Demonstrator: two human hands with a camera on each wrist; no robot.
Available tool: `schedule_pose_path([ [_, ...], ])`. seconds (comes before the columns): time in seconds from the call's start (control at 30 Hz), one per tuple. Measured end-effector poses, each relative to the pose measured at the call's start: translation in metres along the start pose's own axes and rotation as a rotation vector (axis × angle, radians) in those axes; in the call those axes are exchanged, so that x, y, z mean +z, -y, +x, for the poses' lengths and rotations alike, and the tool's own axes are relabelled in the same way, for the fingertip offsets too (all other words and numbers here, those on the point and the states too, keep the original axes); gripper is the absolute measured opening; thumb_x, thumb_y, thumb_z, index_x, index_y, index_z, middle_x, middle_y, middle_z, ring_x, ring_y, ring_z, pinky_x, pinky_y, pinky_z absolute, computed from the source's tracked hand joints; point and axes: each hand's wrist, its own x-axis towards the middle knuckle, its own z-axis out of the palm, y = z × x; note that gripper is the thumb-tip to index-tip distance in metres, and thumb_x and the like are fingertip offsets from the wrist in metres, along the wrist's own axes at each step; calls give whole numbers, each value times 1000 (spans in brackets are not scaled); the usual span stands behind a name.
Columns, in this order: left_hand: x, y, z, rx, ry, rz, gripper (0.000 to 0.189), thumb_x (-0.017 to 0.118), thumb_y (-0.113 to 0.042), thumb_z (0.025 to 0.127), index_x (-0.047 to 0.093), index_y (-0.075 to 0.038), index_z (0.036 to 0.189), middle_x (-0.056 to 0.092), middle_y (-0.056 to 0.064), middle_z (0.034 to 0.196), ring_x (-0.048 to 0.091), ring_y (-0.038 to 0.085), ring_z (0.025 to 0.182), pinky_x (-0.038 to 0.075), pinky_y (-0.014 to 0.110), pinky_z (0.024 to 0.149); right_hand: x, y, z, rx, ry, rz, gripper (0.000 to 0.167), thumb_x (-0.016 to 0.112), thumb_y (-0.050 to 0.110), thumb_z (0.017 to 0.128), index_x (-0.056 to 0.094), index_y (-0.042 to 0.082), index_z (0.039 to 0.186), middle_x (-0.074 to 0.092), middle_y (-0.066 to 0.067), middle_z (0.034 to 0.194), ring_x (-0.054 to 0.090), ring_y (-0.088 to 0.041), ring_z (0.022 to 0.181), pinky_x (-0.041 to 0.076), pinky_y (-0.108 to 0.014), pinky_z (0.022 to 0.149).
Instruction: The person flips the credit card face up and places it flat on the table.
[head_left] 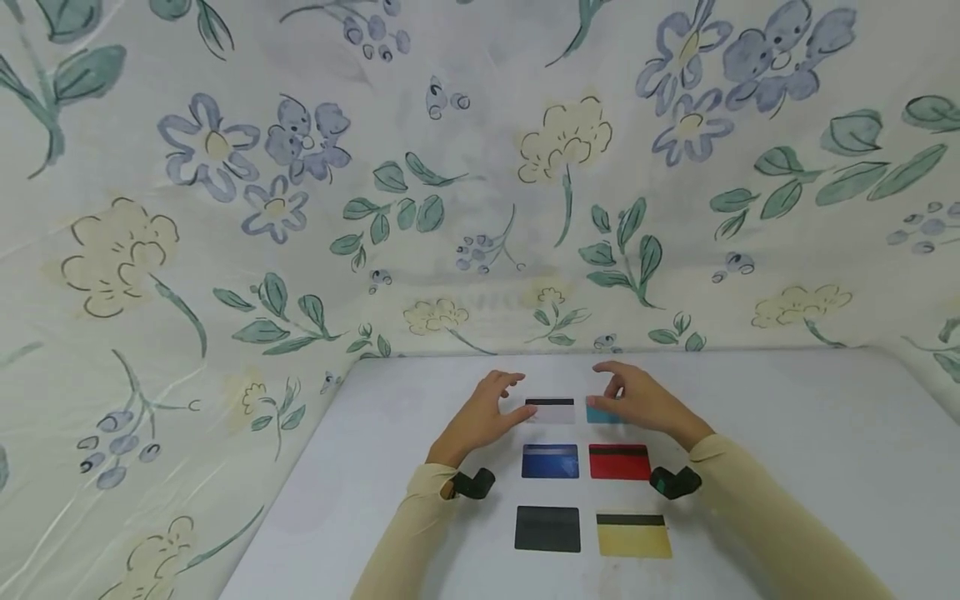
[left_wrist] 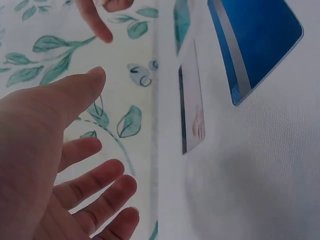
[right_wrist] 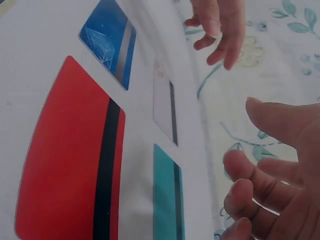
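Flat cards with magnetic stripes lie in three rows of two. My left hand (head_left: 480,417) hovers by the white card (head_left: 555,414), fingers loosely bent and holding nothing; in the head view its thumb overlaps that card's left edge. Over the teal card (head_left: 602,416) is my right hand (head_left: 648,402), partly covering it in the head view. Its fingers are relaxed, and the right wrist view shows a gap between thumb and fingertips. The middle row has a blue card (head_left: 551,463) and a red card (head_left: 618,467). Nearest me are a black card (head_left: 547,530) and a yellow card (head_left: 634,542).
The white tabletop (head_left: 795,433) extends around the cards on both sides. Behind its far edge and at the left hangs a floral cloth (head_left: 465,142). A dark wrist camera (head_left: 474,483) sits on the left wrist, another dark camera (head_left: 675,482) on the right.
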Motion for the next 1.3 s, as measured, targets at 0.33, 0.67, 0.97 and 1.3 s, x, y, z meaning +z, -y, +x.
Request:
schedule_pose_path([
  [0.33,3,13,5,-28,21,-16,58,69,-39,98,55,-8,144,61,12,125,60,25,110,53,38,88,10,-6,12,22,15,47,62,72,30,96,52,-3,145,69,-11,93,58,-18,76,50,-29,66],
  [0.67,10,20,16,-104,47,-106,56,74,-38,95,59,-10,140,64,12,120,60,25,107,53,39,88,20,-9,22,66,33,55,60,74,30,95,55,-2,141,68,-11,93,58,-19,75,49,-29,65],
  [0.97,14,27,21,-115,80,-146,53,78,-34,92,63,-9,136,65,10,115,60,21,101,53,39,91,33,-15,27,128,48,73,58,78,25,92,56,-2,139,64,-8,84,54,-17,71,44,-28,64],
  [1.3,16,30,24,-136,107,-150,55,81,-32,89,63,-9,136,63,9,110,55,19,93,47,31,80,42,-10,27,181,62,60,58,79,24,91,57,4,141,63,-8,88,55,-18,76,45,-28,67],
])
